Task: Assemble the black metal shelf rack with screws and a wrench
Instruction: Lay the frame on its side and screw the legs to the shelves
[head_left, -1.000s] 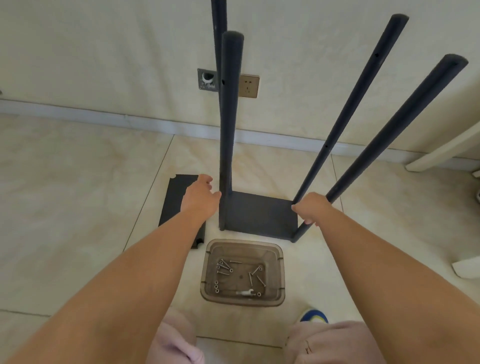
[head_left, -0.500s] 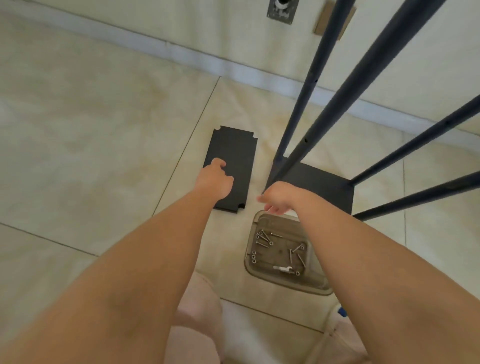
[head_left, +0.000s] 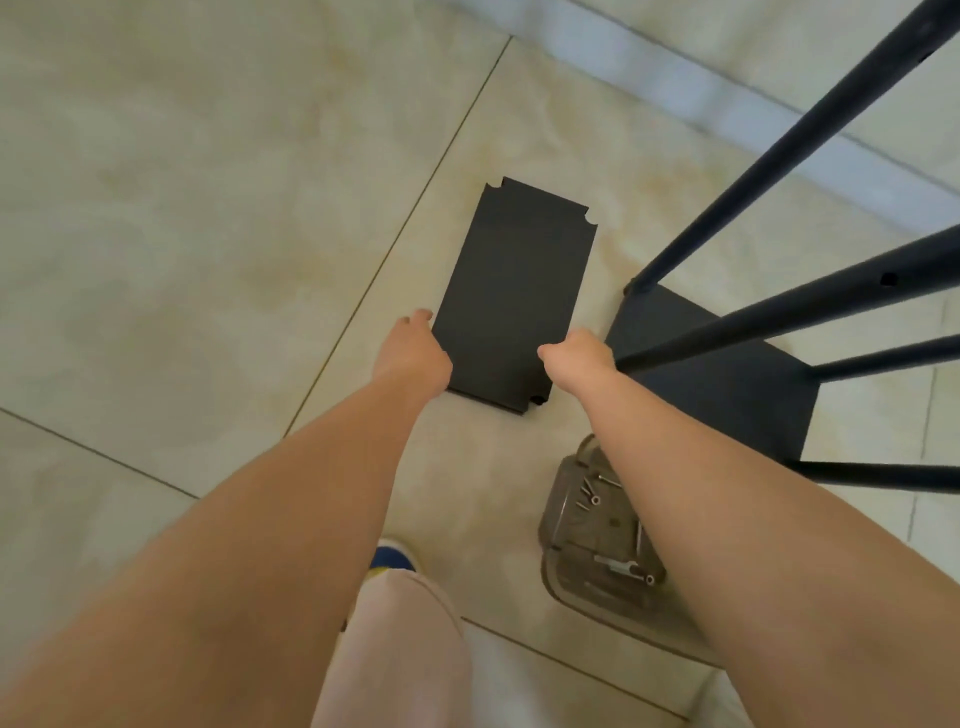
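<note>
- Head view: my left hand (head_left: 415, 348) is at the left long edge of the loose black shelf panel (head_left: 514, 291), which lies flat on the tiled floor (head_left: 208, 208). My thumb lies along that edge; the fingers are hidden under the hand, so I cannot tell whether they have hold of the panel or only touch it.
- My right hand (head_left: 576, 358) is at the panel's right long edge, near its nearer corner. It is turned knuckles-up with the fingers tucked out of sight (same trouble here: I cannot tell if it is grasping or just resting there).
- The panel has small notches cut into its corners, and its far end points toward the pale baseboard (head_left: 779, 119) at the foot of the wall.
- Just beside the panel, to its right, stands the part-built rack: a black base shelf (head_left: 727, 384) on the floor with four black posts (head_left: 779, 140) rising from its corners toward the camera. Small holes show in two of the posts.
- Nearer to me, below my right forearm, a smoky clear plastic tray (head_left: 582, 587) sits on the floor with several screws (head_left: 592, 496) and a small wrench (head_left: 621, 565) inside.
- My pale pink trouser leg (head_left: 395, 649) and the toe of a blue shoe (head_left: 392, 556) show at the bottom edge.
</note>
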